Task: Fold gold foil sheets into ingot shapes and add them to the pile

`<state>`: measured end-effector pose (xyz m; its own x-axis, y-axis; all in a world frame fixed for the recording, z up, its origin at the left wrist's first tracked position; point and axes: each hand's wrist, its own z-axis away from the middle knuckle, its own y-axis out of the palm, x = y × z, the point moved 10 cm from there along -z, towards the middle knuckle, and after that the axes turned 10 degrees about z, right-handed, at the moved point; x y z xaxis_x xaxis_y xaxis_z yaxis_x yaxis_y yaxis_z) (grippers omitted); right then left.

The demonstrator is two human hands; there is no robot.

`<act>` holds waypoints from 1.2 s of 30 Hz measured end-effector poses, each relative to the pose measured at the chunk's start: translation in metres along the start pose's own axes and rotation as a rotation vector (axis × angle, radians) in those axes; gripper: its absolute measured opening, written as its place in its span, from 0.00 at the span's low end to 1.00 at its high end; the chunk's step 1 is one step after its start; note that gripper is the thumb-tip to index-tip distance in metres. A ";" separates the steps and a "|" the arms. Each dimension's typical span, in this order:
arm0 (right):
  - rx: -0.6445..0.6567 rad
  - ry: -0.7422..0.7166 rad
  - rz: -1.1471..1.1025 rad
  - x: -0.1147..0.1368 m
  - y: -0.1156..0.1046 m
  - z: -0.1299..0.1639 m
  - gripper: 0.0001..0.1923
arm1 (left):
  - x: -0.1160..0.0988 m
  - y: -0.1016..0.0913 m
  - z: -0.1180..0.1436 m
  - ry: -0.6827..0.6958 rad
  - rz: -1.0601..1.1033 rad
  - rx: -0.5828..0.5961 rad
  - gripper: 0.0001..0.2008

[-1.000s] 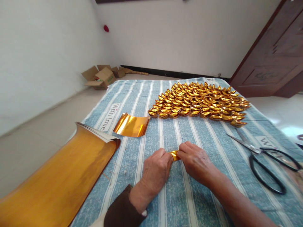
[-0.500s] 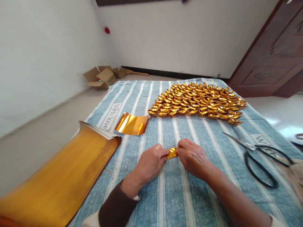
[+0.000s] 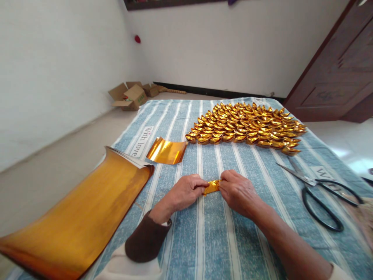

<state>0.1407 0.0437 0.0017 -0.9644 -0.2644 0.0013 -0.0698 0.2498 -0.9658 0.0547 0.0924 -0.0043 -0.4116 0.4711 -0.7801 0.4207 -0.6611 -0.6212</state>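
Both hands pinch a small folded strip of gold foil paper (image 3: 211,187) just above the blue striped cloth (image 3: 215,241). My left hand (image 3: 186,191) grips its left end and my right hand (image 3: 237,191) grips its right end. Beyond the hands lies a wide patch of several finished gold paper ingots (image 3: 246,126) in rows. A small cut gold sheet (image 3: 167,151) lies to the upper left of the hands.
A large curled stack of gold foil sheets (image 3: 78,217) hangs over the cloth's left edge. Black-handled scissors (image 3: 317,190) lie at the right. Open cardboard boxes (image 3: 129,96) sit on the floor by the far wall, and a brown door (image 3: 335,74) stands at the right.
My hands have drawn slightly apart, so more of the gold strip shows between them. The view has shifted a little; nothing else on the cloth moved.
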 end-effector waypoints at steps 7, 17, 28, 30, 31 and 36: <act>-0.044 0.017 -0.020 -0.001 -0.004 -0.001 0.12 | -0.024 -0.002 0.008 0.063 -0.275 -0.244 0.11; -0.053 0.024 -0.038 -0.001 -0.004 -0.001 0.11 | -0.035 0.041 0.025 0.268 -0.577 -0.070 0.18; -0.022 0.031 -0.009 0.000 -0.004 -0.001 0.12 | -0.025 0.033 0.041 0.287 -0.581 -0.051 0.23; -0.019 0.029 -0.002 0.000 -0.005 -0.001 0.12 | -0.028 0.029 0.044 0.305 -0.563 -0.078 0.21; -0.019 0.029 0.000 0.000 -0.005 -0.001 0.12 | -0.029 0.027 0.045 0.306 -0.551 -0.090 0.20; -0.018 0.028 -0.004 0.000 -0.005 -0.001 0.11 | -0.034 0.023 0.044 0.281 -0.517 -0.107 0.17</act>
<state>0.1406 0.0435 0.0071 -0.9709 -0.2391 0.0124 -0.0777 0.2659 -0.9609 0.0426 0.0354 0.0111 -0.3608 0.8623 -0.3554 0.3081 -0.2494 -0.9181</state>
